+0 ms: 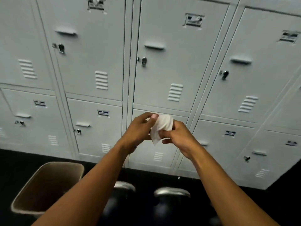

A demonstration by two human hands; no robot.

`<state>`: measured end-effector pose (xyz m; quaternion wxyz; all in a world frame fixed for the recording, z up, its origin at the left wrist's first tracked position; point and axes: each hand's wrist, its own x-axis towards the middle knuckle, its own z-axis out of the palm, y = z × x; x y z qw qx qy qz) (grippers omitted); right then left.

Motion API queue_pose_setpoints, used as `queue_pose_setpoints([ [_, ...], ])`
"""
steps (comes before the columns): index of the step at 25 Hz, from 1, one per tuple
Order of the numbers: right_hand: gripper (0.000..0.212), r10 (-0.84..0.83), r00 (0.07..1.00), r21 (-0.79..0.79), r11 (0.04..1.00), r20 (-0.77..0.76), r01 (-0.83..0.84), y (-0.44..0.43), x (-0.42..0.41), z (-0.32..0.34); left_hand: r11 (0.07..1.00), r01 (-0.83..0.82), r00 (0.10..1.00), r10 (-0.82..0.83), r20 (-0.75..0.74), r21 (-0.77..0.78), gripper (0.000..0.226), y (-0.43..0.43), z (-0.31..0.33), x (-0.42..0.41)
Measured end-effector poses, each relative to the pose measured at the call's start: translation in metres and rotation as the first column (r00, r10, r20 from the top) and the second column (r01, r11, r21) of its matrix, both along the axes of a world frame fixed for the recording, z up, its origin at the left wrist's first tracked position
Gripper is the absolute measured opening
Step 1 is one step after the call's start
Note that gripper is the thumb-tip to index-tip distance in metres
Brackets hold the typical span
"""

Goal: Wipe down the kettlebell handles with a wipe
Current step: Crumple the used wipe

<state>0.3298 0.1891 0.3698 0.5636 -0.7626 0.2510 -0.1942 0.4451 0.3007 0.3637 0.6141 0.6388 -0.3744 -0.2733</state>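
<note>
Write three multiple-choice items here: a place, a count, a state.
1. The waste bin stands: A) lower left on the floor B) at far right C) on a bench
2. Kettlebell handles in view: A) one B) two C) four
3. The wipe is: A) in the bin B) on the floor C) held by both hands

A: it sits left of the left forearm. B: two silver handles show below the arms. C: left hand and right hand both pinch it.

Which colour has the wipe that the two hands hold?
White. The thin crumpled wipe shows best in the head view, the only one given.
</note>
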Motion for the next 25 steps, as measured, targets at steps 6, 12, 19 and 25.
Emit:
queue_pose_setpoints([
  [6, 0.023, -0.137, 0.978, -0.289, 0.941, 0.155, 0.177, -0.016, -0.014, 0.098, 0.976, 0.089, 0.991, -0.067, 0.114, -0.198, 0.02, -0.024, 0.104, -0.021],
  [12, 0.046, -0.196, 0.868, -0.151, 0.944, 0.455, 0.293, -0.024, -0.033, 0.161, 0.945, -0.062, 0.968, 0.136, 0.213, -0.322, 0.012, -0.043, 0.166, -0.032],
  [19, 0.027, -0.129, 0.801, -0.224, 0.923, 0.585, 0.313, -0.018, -0.042, 0.191, 0.886, -0.069, 0.967, 0.173, 0.189, -0.459, 0.016, -0.05, 0.201, -0.035],
  [25, 0.029, -0.211, 0.753, -0.182, 0.897, 0.624, 0.402, -0.01, -0.026, 0.193, 0.908, -0.004, 0.932, 0.156, 0.327, -0.419, 0.028, -0.04, 0.198, -0.024],
])
